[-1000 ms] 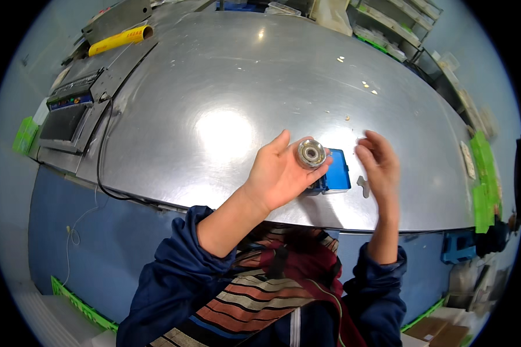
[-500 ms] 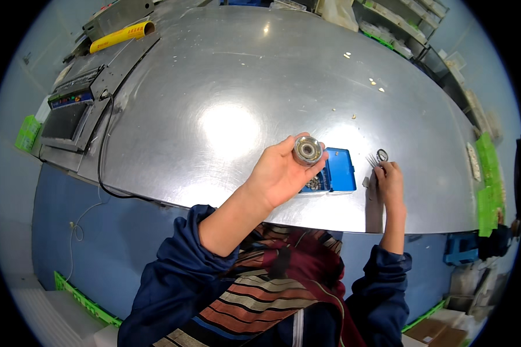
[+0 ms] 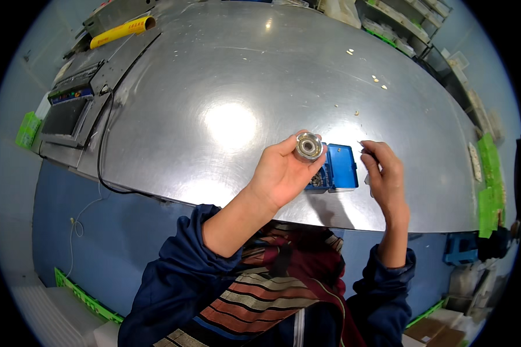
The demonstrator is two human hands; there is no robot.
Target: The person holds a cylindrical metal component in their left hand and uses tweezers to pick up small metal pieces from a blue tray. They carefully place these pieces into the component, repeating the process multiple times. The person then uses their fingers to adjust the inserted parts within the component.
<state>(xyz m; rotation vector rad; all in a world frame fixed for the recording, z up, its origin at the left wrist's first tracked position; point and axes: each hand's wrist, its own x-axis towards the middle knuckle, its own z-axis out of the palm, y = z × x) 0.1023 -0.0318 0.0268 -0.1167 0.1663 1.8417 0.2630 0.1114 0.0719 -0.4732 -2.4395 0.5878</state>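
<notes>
My left hand [image 3: 283, 173] is closed around a round metal part [image 3: 308, 147] with concentric rings and a hole at its centre, like a bearing. Its ringed face is tilted up above the table. Just beyond the fingers, an open blue box [image 3: 344, 168] stands on the table; many small metal pieces [image 3: 316, 181] lie in its near left section, partly hidden by my hand. To the right of the box, my right hand [image 3: 388, 176] is raised with thumb and forefinger pinched. A small pale tip sticks out from them; the rest of what they hold is hidden.
A large steel table [image 3: 185, 75] spans the view, with several pale scraps [image 3: 375, 78] at its far right. On the left stand a machine [image 3: 69, 115] with a black cable [image 3: 101, 156] and a yellow tube [image 3: 121, 33]. Shelves [image 3: 405, 26] line the far right.
My right hand has lifted from the table and turned, now covering the spot where thin metal prongs and a dark ring showed. My left hand has barely moved.
</notes>
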